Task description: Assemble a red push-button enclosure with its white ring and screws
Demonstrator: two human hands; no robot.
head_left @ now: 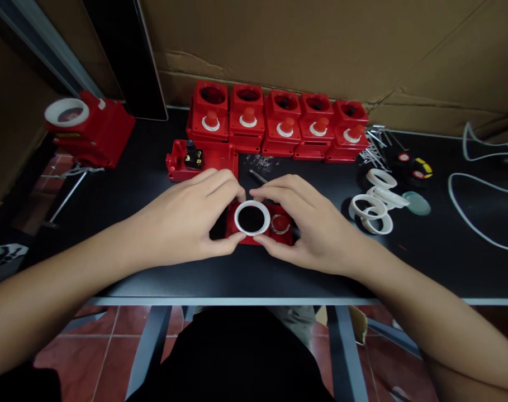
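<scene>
Between my hands a white plastic ring (252, 203) sits over the round opening of a red plastic housing cover (285, 237), which lies flat on the black table. My left hand (203, 215) curls round the ring's left side, thumb at its near edge and fingers at its far edge. From the other side my right hand (308, 226) grips the ring the same way. To the right of the ring, the cover has a second, smaller round hole with a pale rim. Behind my left hand lies an open red box (178, 158) with a black switch part (193, 156) inside.
Several red housings (247, 120) with red knobs stand in a row at the back. A finished-looking red unit (105, 131) is at left. Loose white rings (377, 215), a clear disc (417, 203), screws (373, 151) and a white cable (467, 215) lie at right.
</scene>
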